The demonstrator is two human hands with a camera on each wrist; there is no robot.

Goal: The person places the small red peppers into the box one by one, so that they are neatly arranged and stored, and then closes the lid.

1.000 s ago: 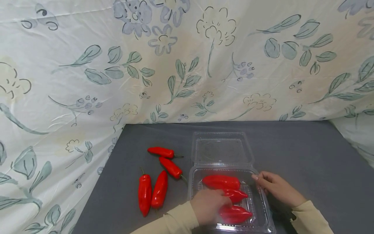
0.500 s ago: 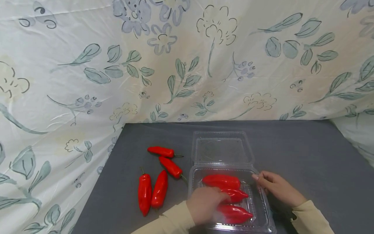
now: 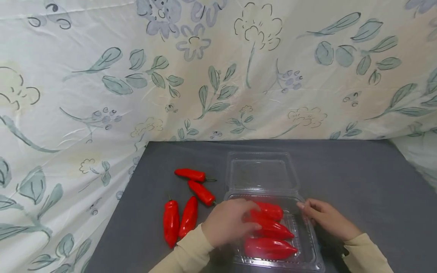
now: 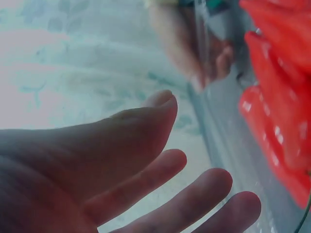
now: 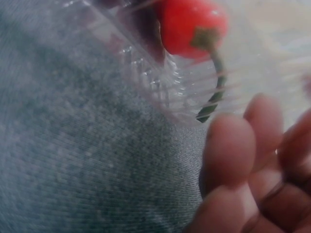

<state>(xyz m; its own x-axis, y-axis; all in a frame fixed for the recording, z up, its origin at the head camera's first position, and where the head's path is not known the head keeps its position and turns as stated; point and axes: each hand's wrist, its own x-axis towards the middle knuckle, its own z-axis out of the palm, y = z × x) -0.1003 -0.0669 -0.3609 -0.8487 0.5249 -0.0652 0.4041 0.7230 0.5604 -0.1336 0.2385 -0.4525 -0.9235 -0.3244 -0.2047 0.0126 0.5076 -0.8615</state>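
In the head view, three red chili peppers [image 3: 269,248] lie side by side in a clear plastic clamshell box [image 3: 308,250] whose lid [image 3: 261,172] is laid back. My left hand [image 3: 228,222] hovers at the box's left side, its fingertips over the left ends of the upper two peppers. In the left wrist view its fingers [image 4: 204,194] and thumb are spread apart with nothing between them. My right hand [image 3: 329,220] pinches the box's right rim between thumb and fingers. A pepper's green stem [image 5: 218,82] shows through the plastic wall in the right wrist view.
Several loose red peppers [image 3: 171,223] lie on the grey tabletop [image 3: 358,178] left of the box, one partly behind my left sleeve [image 3: 191,248]. A floral cloth [image 3: 205,76] hangs behind and along the left side.
My left hand has drawn back up and left from over the peppers, uncovering more of the lower two. My right hand stays at the rim. The head view has shifted slightly.
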